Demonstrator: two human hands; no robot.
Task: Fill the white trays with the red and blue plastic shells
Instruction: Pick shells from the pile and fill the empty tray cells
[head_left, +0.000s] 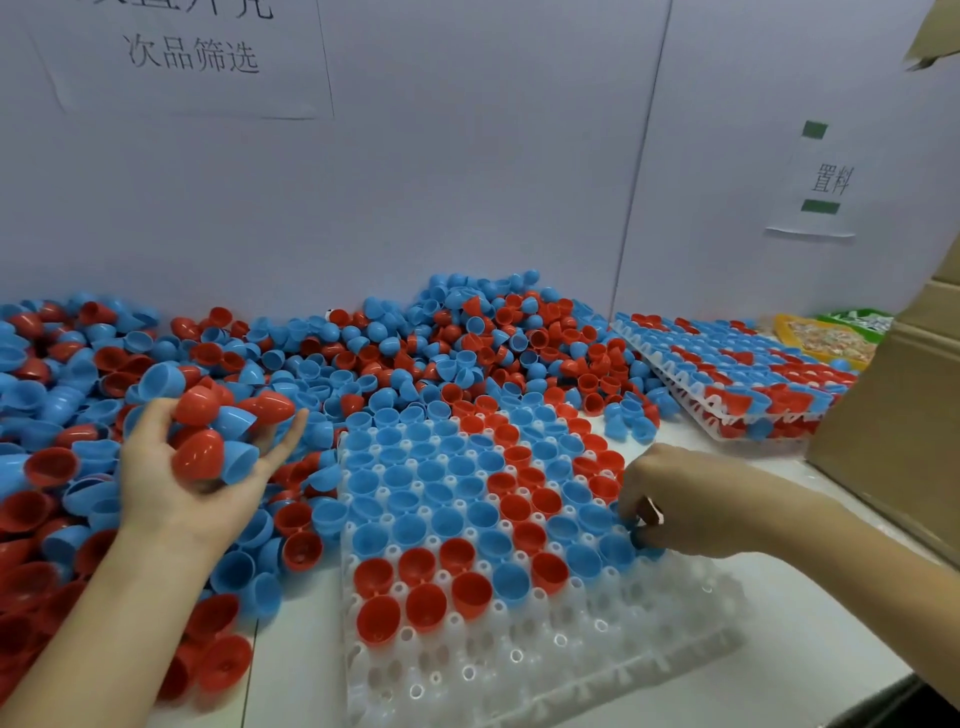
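- Left of the white tray (597, 670), a loose heap of red and blue shells (67, 395) covers the bench (810, 639) back to the white wall panel (467, 182).
- Left hand (192, 478), palm up, hovers over that heap just left of the tray; grip closed loosely around a cluster of shells (218, 441), red and blue mixed, thumb curled at the left of the cluster, fingers extended toward the tray.
- Tray lies flat on the bench, centre of view. Far and middle rows hold shells seated open side up: mostly blue at the left, a diagonal red band through the middle, a red group at the tray's near-left.
- Near rows of the tray show bare sockets.
- Heap behind the tray rises highest against the wall and spills onto the tray's far edge.
- Right hand (670, 499) sits at the tray's right edge, fingers curled down, pinching a blue shell (644, 540) at a socket; whether the shell is fully seated cannot be told.
- Right of the tray, well apart, a stack of filled trays (737, 379) sits tilted, loaded with red and blue shells.
- Further right of the tray, a cardboard box (898, 415) stands on the bench; behind it a yellow packet (826, 340), contents unclear.
- On the wall above the tray's right, a paper label (826, 182) with green tape.
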